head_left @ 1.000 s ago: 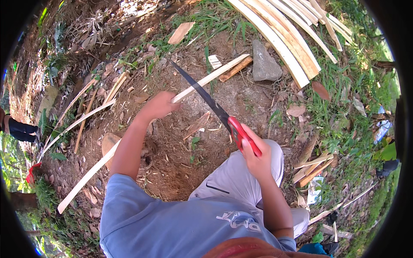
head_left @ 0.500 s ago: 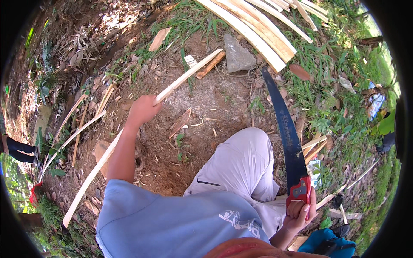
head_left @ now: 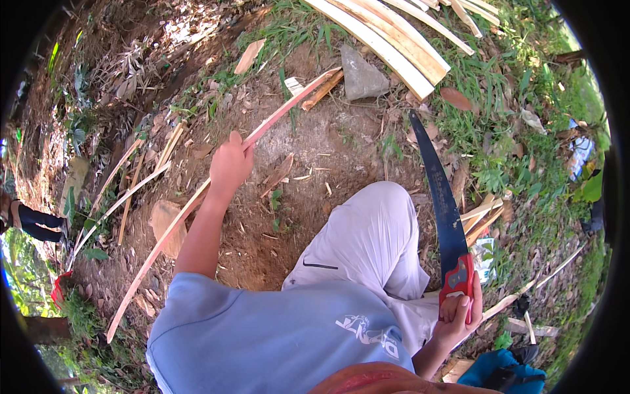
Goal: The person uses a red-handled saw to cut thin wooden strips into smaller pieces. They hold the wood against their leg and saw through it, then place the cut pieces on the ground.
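My left hand [head_left: 231,165] is closed around a long, thin wooden strip [head_left: 289,104], whose far end lies by a grey stone and whose near end reaches down to the left past my forearm. The face turned up on the strip looks reddish. In my right hand [head_left: 454,316], at the lower right, is the red handle of a hand saw [head_left: 441,190]. Its dark, slightly curved blade points away from me, the tip just short of the pale planks. Blade and strip are well apart.
Pale planks [head_left: 387,43] lie on the grass ahead, next to the grey stone [head_left: 362,73]. A cut log [head_left: 167,226] stands left of my arm, near more strips [head_left: 121,190]. Wood pieces [head_left: 482,213] lie right of the saw, and a blue bag [head_left: 502,371] at the lower right. Another person's leg [head_left: 39,223] shows far left.
The strip has been turned, so a reddish face now shows instead of the pale one. My left hand has shifted slightly right. The saw stays in my right hand, its blade tilted a little differently.
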The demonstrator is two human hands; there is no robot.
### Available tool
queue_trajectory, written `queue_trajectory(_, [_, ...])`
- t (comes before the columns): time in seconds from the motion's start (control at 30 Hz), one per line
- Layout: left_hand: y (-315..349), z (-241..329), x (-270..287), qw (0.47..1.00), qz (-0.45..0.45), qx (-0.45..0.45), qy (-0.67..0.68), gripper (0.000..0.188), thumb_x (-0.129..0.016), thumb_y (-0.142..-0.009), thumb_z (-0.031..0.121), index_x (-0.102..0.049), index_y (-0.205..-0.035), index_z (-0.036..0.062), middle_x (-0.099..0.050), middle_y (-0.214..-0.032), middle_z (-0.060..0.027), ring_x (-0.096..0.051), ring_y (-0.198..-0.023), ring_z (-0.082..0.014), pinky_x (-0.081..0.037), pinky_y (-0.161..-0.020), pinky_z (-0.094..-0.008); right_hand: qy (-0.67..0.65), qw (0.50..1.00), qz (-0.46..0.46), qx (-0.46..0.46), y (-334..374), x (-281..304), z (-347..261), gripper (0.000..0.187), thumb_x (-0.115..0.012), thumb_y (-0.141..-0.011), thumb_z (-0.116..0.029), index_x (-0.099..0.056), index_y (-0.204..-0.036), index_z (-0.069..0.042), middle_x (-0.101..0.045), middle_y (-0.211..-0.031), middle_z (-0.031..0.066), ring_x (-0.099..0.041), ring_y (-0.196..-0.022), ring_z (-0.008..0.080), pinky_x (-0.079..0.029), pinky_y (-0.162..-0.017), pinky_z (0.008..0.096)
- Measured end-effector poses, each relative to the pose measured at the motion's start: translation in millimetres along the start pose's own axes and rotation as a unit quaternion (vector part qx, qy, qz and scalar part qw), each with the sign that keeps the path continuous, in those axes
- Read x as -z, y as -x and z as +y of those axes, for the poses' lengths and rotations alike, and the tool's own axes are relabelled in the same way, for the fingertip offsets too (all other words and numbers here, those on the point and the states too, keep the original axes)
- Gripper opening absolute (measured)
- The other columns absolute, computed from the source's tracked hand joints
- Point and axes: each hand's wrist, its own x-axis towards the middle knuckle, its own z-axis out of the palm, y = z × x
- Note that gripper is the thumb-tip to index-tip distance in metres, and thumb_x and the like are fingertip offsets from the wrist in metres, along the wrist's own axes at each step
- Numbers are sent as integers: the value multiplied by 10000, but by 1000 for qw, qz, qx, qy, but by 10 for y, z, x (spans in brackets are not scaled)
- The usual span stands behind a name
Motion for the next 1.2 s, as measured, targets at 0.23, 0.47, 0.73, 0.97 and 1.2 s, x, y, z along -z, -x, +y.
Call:
queue_trajectory(0.23, [-66,-64,2,995,-61,-7,76,330,-705,-1017,263,-608,-1133,-29,-735,-922,-296,-731,-894,-497,-564,-801,-563,1,999,-20,-29,73,-26,-37,618,-690,-1008,-282,-602,-1480,108,-716,-1071,89,-607,-852,94,-520,-849,244])
queue_trajectory(0.47, [-384,-181,88,969,-225,-36,89,314,-684,-1023,263,-664,-1038,-50,-731,-935,-302,-719,-911,-493,-559,-813,-549,-18,995,-93,-25,-5,-310,-184,649,-737,-1001,-304,-592,-1472,119,-721,-1007,85,-586,-724,72,-571,-720,259])
queue_trajectory(0.73, [-314,-48,213,949,-233,42,210,386,-726,-1022,322,-664,-962,-54,-711,-818,-228,-717,-704,-383,-557,-693,-483,-24,973,-230,6,-363,-1173,-337,661,-792,-979,-337,-624,-1442,103,-746,-1057,116,-619,-739,78,-590,-761,265])
queue_trajectory(0.97, [-323,-135,92,976,-187,-34,108,440,-719,-1018,385,-681,-924,-43,-713,-863,-267,-698,-815,-473,-552,-756,-541,-53,934,-354,6,-786,-2591,-45,489,-721,-1045,-239,-664,-1445,35,-756,-1099,57,-585,-786,49,-466,-674,227])
queue_trajectory(1.2, [-358,-148,17,980,-180,-43,79,388,-670,-1032,350,-706,-962,-30,-733,-911,-277,-723,-864,-485,-572,-811,-572,-106,911,-398,20,-1081,-4254,62,427,-676,-1095,-236,-675,-1451,-1,-764,-1149,68,-639,-911,70,-524,-788,251])
